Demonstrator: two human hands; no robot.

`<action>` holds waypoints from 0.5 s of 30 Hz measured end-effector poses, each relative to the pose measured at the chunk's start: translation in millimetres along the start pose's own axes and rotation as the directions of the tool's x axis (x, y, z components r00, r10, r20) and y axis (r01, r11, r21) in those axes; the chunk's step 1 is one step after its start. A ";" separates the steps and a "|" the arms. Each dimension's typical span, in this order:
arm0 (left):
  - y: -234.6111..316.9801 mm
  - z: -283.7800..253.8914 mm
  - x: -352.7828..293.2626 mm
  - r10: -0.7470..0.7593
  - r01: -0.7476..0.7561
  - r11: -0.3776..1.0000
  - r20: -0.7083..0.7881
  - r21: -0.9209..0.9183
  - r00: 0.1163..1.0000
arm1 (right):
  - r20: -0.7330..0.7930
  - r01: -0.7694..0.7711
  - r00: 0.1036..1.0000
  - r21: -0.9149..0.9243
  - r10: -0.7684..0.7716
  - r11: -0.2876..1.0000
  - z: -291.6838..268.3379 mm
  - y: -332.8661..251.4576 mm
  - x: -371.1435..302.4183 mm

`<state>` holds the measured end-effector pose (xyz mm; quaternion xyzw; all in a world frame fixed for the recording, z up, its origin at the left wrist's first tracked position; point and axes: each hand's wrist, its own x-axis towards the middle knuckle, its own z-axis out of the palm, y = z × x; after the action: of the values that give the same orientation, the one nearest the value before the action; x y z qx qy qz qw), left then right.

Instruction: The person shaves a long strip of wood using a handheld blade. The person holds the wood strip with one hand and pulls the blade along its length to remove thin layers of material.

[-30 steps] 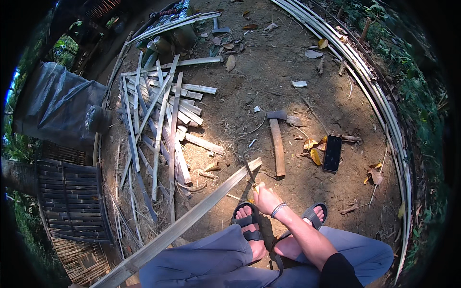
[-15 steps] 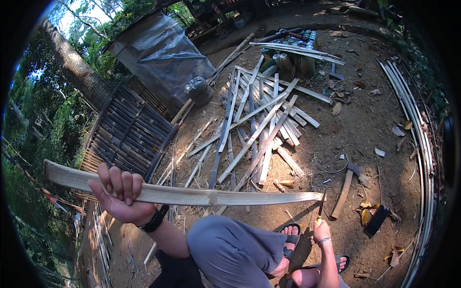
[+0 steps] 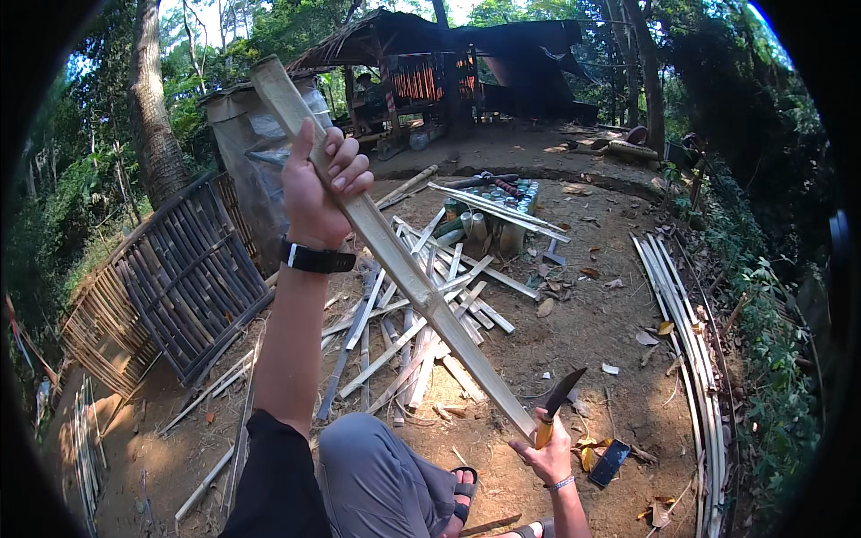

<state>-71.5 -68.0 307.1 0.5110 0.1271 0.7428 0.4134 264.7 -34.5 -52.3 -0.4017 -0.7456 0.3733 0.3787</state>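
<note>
A long split bamboo slat runs slantwise in front of me, its upper end high at the left and its lower end down at the right. My left hand is closed around it near the upper end, raised at the end of an outstretched arm. In my right hand is a knife with a dark blade and a yellowish handle, the blade pointing up and right. The slat's lower end meets the handle and thumb in view; whether they touch I cannot tell.
Beyond the slat lies a heap of split bamboo strips. A phone rests on the dirt beside my right hand. Long pale strips line the right side. A bamboo panel leans at the left, and a hammer lies farther off.
My left hand has risen, tipping the slat from nearly level to steeply slanted. The knife and my right hand have moved slightly left in view. The view has tilted up, showing a shelter behind.
</note>
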 end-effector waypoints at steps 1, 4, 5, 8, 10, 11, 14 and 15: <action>-2.8 -1.9 14.9 -0.038 0.038 0.999 -0.025 -0.016 0.999 | 0.081 -0.048 0.996 0.045 0.044 0.998 -3.8 -8.4 -2.7; -45.6 -24.4 62.5 -0.144 0.140 0.983 -0.028 -0.118 0.989 | 0.005 0.045 0.999 0.073 -0.045 0.996 -22.7 -2.1 -9.4; -57.8 -30.7 75.6 -0.176 0.171 0.977 -0.022 -0.128 0.984 | 0.018 0.017 1.000 0.046 -0.018 0.999 -29.4 -1.0 -11.2; -104.8 -17.3 102.4 -0.123 0.116 0.992 -0.284 -0.043 0.951 | -0.013 -0.058 0.998 0.158 0.060 0.986 -55.6 -7.2 -15.2; -138.7 -30.3 106.0 -0.191 0.216 0.975 -0.328 0.044 0.925 | -0.063 -0.042 0.996 0.244 0.059 0.969 -65.9 -23.3 -12.6; -159.2 -43.4 103.9 -0.222 0.283 0.953 -0.387 0.107 0.895 | -0.074 -0.051 0.994 0.299 0.076 0.953 -68.6 -40.8 -5.8; -267.9 -31.5 36.8 -0.471 0.541 0.827 -0.337 0.152 0.815 | -0.111 -0.110 0.985 0.167 0.129 0.980 -87.4 -34.3 12.7; -300.1 -17.1 3.5 -0.587 0.634 0.763 -0.277 0.126 0.761 | -0.135 -0.080 0.986 0.163 0.103 0.983 -91.3 -25.8 20.2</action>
<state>58.6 126.4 118.3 0.3963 0.4107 0.6004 0.5601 327.6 -3.9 14.9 -0.4301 -0.6656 0.4182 0.4439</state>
